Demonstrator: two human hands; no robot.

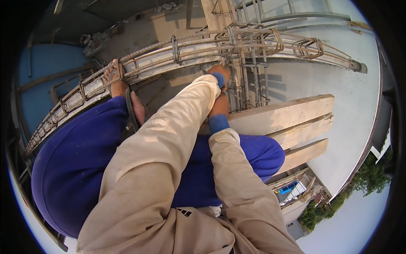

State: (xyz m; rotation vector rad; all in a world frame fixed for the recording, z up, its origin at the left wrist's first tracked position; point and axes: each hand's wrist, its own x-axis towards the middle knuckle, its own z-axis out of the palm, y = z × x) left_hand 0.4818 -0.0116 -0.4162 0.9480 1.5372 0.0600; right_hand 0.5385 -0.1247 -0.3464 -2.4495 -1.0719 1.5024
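While planks [283,112] are set out beside a pale surface [351,112], a dusty floor [165,29] is seen beyond the long rebar cage [174,49], by which a second cage [256,65] is crossed. The left hand [220,73] is held near that crossing, the right hand [220,105] closer to the body. Just right of the fingers, the second cage is placed; whether a bar is grasped cannot be told, the fingertips being largely hidden.

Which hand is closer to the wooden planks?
Right: the right hand is just left of the wooden planks; the left hand is farther up, by the steel bars.
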